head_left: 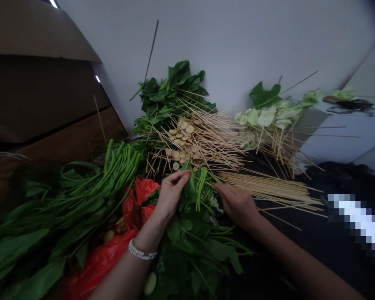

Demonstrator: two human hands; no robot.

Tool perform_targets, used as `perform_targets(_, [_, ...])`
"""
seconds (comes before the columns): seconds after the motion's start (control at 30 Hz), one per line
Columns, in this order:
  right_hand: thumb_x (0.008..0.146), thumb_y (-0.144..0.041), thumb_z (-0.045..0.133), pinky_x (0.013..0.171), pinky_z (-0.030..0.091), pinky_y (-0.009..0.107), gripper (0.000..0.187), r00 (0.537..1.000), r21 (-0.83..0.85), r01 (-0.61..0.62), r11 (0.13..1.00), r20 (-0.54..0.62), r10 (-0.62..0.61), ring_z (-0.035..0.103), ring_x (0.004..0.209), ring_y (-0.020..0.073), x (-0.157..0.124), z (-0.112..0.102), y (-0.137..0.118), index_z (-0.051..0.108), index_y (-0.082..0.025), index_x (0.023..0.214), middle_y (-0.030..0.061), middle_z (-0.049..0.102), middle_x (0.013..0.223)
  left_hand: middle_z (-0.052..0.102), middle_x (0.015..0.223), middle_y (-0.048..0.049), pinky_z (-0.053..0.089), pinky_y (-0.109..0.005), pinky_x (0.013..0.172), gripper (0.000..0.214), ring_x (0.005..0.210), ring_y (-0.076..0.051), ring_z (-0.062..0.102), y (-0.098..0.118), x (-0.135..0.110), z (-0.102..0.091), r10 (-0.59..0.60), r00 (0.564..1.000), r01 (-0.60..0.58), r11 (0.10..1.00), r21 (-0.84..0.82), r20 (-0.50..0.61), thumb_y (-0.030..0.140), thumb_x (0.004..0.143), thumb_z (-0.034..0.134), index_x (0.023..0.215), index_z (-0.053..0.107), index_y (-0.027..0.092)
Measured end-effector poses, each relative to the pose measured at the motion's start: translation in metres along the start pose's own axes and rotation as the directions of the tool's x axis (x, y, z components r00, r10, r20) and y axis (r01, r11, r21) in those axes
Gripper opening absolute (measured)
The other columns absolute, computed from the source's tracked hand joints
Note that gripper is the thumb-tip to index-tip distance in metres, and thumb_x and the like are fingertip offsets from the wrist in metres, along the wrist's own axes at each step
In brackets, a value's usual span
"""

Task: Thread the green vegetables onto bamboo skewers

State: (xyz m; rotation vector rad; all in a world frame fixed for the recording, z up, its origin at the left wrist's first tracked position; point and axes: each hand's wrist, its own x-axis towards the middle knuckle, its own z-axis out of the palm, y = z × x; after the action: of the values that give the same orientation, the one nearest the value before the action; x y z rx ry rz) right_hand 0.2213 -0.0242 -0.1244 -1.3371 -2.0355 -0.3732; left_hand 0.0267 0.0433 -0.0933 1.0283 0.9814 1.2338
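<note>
The left hand (171, 189) pinches a green leaf (186, 200) between thumb and fingertips, while the right hand (237, 204) grips what looks like a thin wooden skewer (208, 182); its exact hold is partly hidden. Leaf and skewer are above the middle of the surface (287, 250), and smooth, round stems (201, 187) droop between the hands. The soft leaf could tear if the stick is pushed too hard, and a slip might bring the point into the left fingertips. Loose straight sticks (268, 185) toward the right edge could roll if a wrist brushes them. Toward the far edge, stiff skewers fan out from pale, flat, round slices (184, 133), beside crinkled cabbage-like pieces (267, 116). Glossy, creased red plastic (103, 258) lies near the left forearm.
</note>
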Motion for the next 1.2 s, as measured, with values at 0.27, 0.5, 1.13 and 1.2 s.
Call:
perform_targets(0.27, [0.093,-0.011,0.043,0.073,0.052,0.024,0.025,1.0,0.037,-0.002,0.999,-0.006,0.003,0.069,0.079,0.0155,-0.0001,0.0003,-0.0007,0.065,-0.017,0.104,0.0086,0.073,0.092,0.072,0.07,-0.0001,0.047,-0.02,0.057,0.028,0.058,-0.01,0.06,-0.0003,-0.0011,0.0016,-0.026,0.999,0.026,1.0,-0.007,0.033,0.034,0.058,0.086,0.079,0.077,0.018])
perform_targets(0.5, [0.094,-0.011,0.044,0.076,0.053,0.026,0.023,1.0,0.038,-0.003,0.999,-0.026,0.004,0.069,0.082,0.0165,0.0003,0.0005,-0.0017,0.064,-0.016,0.103,0.0089,0.073,0.092,0.07,0.068,0.0002,0.047,-0.02,0.059,0.029,0.06,-0.01,0.059,-0.0032,0.0018,-0.0003,-0.033,0.999,0.034,0.999,-0.025,0.041,0.032,0.054,0.088,0.074,0.075,0.017])
perform_targets(1.13, [0.093,-0.01,0.042,0.067,0.05,0.024,0.025,1.0,0.069,0.004,0.998,-0.002,-0.004,0.066,0.074,0.0154,-0.0033,0.0025,-0.0057,0.063,-0.013,0.107,0.0064,0.069,0.081,0.069,0.065,0.0021,0.045,-0.019,0.06,0.03,0.057,-0.008,0.057,-0.0075,-0.0035,0.0067,-0.103,0.989,0.105,0.994,-0.017,0.104,0.032,0.052,0.089,0.071,0.073,0.016])
perform_targets(1.2, [0.093,-0.01,0.042,0.066,0.049,0.024,0.026,1.0,0.051,0.005,0.999,0.007,-0.006,0.066,0.072,0.0154,-0.0037,0.0033,-0.0063,0.063,-0.013,0.108,0.0061,0.069,0.08,0.07,0.067,0.0014,0.046,-0.02,0.061,0.03,0.059,-0.009,0.058,-0.0087,-0.0035,0.0074,-0.091,0.991,0.091,0.996,0.004,0.102,0.032,0.052,0.089,0.071,0.073,0.015])
